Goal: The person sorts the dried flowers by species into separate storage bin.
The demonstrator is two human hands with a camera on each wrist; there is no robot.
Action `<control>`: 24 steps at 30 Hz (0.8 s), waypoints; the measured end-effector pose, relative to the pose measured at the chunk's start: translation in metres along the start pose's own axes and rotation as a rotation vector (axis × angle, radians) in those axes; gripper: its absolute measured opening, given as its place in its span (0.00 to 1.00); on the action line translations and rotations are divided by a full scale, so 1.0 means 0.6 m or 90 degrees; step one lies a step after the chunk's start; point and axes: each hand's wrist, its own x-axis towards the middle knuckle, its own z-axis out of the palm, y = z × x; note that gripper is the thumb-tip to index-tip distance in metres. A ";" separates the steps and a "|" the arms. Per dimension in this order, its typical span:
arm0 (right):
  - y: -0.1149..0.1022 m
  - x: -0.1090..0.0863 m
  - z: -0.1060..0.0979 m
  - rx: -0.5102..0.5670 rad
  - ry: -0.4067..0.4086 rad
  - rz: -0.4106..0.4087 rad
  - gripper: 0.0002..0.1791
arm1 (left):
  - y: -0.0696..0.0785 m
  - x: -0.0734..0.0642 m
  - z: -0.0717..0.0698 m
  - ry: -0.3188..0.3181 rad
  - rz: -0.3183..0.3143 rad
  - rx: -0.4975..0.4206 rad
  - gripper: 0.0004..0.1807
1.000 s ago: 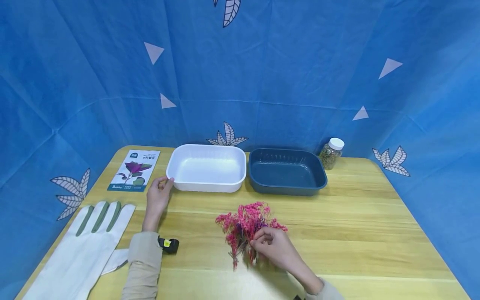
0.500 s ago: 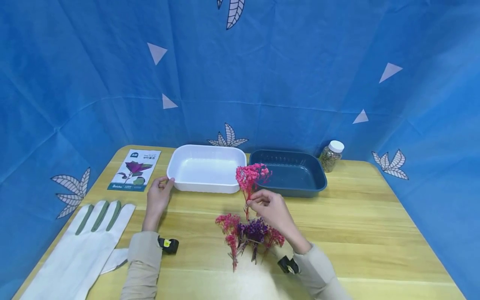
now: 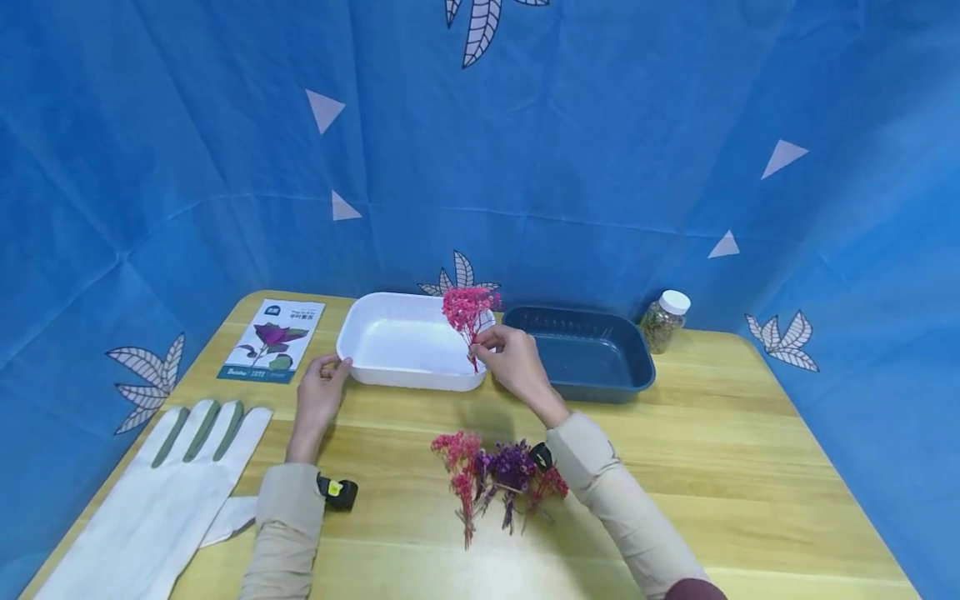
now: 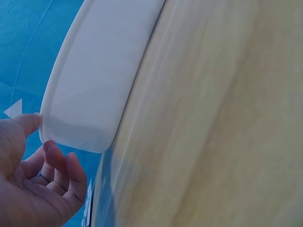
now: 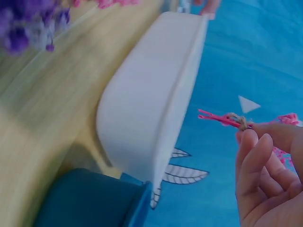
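My right hand (image 3: 517,367) pinches a small bunch of pink dried flowers (image 3: 467,308) by its stems, heads up, over the right part of the white tray (image 3: 412,379). Twine (image 5: 244,124) around the stems shows in the right wrist view. At the tray's front left corner, my left hand (image 3: 318,398) holds the rim between thumb and finger; the left wrist view shows the thumb (image 4: 31,123) on the rim. Below my right forearm lie purple dried flowers (image 3: 512,467), with pink bunches (image 3: 459,454) on both sides, the right one partly hidden.
A dark blue tray (image 3: 577,390) stands right of the white one, with a white-capped jar (image 3: 663,321) beyond it. On the left lie a seed packet (image 3: 272,342) and white gloves (image 3: 157,508). A blue curtain (image 3: 600,150) closes off the table's back and sides.
My right hand has lifted a pink bunch from the flowers on the table and carried it forward and left to the white tray. The left hand has stayed at the tray's corner.
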 end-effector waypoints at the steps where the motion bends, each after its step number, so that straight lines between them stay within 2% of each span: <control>1: 0.001 0.006 0.005 -0.007 0.001 -0.002 0.05 | 0.000 0.000 0.000 -0.001 0.000 -0.001 0.29; 7: 0.004 0.028 0.031 -0.079 0.011 0.015 0.05 | -0.002 0.001 0.001 -0.001 0.006 0.003 0.30; 15: 0.008 0.039 0.050 -0.139 -0.012 0.034 0.07 | -0.002 0.002 0.000 -0.004 0.005 0.002 0.30; 24: 0.021 0.035 0.058 -0.131 -0.033 0.063 0.09 | -0.005 0.003 0.000 -0.007 0.005 0.010 0.31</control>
